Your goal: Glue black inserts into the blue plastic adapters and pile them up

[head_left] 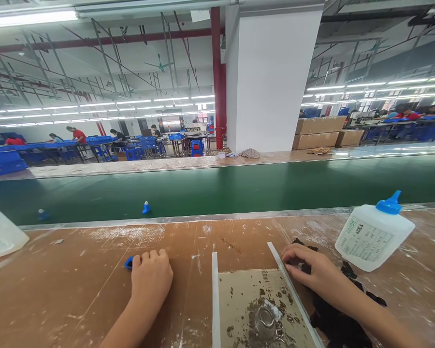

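Reference dial: clock is centring on each named hand; 12 is facing the belt.
Left hand: left hand (154,270) is lying low over the bench (83,285), back upward, forearm coming in from 7 o'clock, knuckles facing 12.
Left fingers: bending under; tips are hiding beneath the hand, so cannot tell whether they are gripping anything.
Blue piece: blue piece (129,262) is showing just beside the left hand at 9 o'clock, its dark opening visible.
Blue piece axis: visible end is pointing toward 9; the remainder is hiding, long axis uncertain.
Right hand: right hand (308,266) is reaching in from 4 o'clock, fingers and thumb aiming toward 9–10.
Right fingers: curling, thumb and forefinger tips coming near each other beside the slanting strip (293,290); cannot tell whether anything is sitting between them.
Slanting strip axis: running 11 to 5, along the smeared board (228,285).
Black scraps: black scraps (337,324) are lying around the right hand, mostly toward 5.
Clear container: clear container (265,321) is sitting on the smeared board, 7–8 o'clock from the right hand.
Bottle: labelled bottle (373,237) is leaning at 2 o'clock from the right hand, blue nozzle pointing toward 1.
Belt: green belt (239,186) is carrying a small blue part (146,208), 12 o'clock from the left hand.
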Demonstrator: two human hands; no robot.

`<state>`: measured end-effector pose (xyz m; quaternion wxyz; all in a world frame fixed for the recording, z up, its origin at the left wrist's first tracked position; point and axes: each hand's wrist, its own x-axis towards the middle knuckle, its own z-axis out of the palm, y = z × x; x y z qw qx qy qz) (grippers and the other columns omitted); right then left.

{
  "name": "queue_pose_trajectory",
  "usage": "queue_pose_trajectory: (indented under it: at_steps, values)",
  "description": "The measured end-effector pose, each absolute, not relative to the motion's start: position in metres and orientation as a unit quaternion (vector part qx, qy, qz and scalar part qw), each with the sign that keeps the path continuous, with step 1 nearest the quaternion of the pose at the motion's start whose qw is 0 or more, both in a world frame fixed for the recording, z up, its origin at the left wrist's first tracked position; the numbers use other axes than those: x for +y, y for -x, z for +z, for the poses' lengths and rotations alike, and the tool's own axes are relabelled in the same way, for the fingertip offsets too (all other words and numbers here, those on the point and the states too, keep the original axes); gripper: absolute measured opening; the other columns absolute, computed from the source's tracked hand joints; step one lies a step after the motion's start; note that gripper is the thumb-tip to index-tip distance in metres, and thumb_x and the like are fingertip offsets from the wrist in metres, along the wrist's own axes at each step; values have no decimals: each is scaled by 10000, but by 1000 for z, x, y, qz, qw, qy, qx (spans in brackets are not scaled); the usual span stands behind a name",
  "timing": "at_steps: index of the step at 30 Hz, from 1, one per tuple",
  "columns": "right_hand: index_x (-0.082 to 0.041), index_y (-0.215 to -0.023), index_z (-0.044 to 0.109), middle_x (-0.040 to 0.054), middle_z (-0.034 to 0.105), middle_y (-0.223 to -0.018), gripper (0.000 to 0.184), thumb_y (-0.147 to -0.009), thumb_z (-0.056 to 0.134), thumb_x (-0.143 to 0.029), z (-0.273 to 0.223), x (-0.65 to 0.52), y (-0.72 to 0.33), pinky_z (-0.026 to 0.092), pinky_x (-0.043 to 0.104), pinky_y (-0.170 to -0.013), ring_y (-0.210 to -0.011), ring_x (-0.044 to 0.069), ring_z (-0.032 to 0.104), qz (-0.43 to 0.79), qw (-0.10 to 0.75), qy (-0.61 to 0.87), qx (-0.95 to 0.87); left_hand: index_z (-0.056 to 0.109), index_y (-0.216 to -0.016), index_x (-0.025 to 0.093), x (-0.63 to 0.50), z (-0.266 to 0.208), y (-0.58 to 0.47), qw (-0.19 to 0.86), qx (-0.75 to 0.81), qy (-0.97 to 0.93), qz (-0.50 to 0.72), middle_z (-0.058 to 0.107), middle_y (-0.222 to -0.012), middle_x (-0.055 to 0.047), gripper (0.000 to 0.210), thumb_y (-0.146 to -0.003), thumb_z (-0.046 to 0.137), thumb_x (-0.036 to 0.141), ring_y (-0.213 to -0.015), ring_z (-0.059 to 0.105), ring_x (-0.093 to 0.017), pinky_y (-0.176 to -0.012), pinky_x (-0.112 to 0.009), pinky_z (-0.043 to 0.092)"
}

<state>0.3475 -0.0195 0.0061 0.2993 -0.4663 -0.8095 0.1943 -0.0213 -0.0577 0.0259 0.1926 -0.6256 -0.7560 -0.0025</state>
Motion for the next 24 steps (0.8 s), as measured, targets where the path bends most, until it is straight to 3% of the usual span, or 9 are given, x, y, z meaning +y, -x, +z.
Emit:
queue_pose_trajectory:
  at_steps: [3, 5, 8, 11, 16, 21, 24]
  values:
    - [-212, -893, 656, 52, 695, -904, 150, -863, 509, -224, 7, -28, -340, 559, 289, -695, -776, 184, 669, 224, 306, 439, -814, 688, -842, 95, -57, 18, 22, 257, -729, 634, -12, 695, -935, -216, 344, -855, 345, 81, -944, 647, -380, -850, -484, 424]
    - [-211, -925, 690, 63, 715, -955, 178, -868, 521, -213, 8, -35, -335, 574, 288, -743, -848, 192, 694, 240, 310, 416, -820, 693, -896, 111, -56, 7, 16, 262, -692, 670, -59, 693, -1060, -199, 326, -863, 371, 75, -1051, 626, -363, -927, -485, 425]
    - [-222, -976, 737, 86, 754, -1058, 190, -869, 580, -216, 12, -50, -328, 582, 311, -857, -975, 224, 721, 251, 315, 378, -833, 686, -984, 149, -54, -12, 6, 217, -625, 737, -139, 687, -1170, -145, 306, -865, 417, 68, -1110, 614, -313, -994, -469, 438]
    - [-249, -1083, 749, 79, 769, -1121, 242, -880, 624, -206, 13, -63, -325, 576, 278, -903, -1041, 226, 724, 229, 305, 336, -861, 676, -1032, 171, -52, -27, 1, 170, -576, 777, -187, 700, -1141, -111, 319, -867, 420, 76, -1061, 638, -280, -980, -459, 482]
    - [-282, -1260, 662, 36, 751, -1180, 393, -899, 618, -134, 18, -76, -321, 532, 223, -967, -1122, 191, 682, 181, 314, 263, -894, 678, -1075, 177, -48, -36, 6, 112, -591, 771, -208, 697, -1168, -123, 329, -894, 406, 141, -1078, 646, -292, -948, -479, 526]
    - [-298, -1255, 654, 42, 738, -1111, 435, -878, 597, -87, 15, -80, -318, 546, 231, -907, -1032, 177, 684, 206, 304, 283, -886, 649, -1128, 168, -42, -42, 10, 38, -658, 718, -225, 641, -1287, -150, 336, -881, 422, 194, -1228, 568, -336, -1089, -616, 374]
    - [-298, -1256, 659, 64, 724, -1120, 455, -864, 581, -80, 9, -78, -317, 552, 268, -894, -1018, 196, 680, 218, 299, 295, -881, 620, -1158, 153, -34, -47, 18, 13, -706, 658, -262, 601, -1335, -171, 347, -852, 465, 208, -1294, 507, -359, -1106, -633, 330]
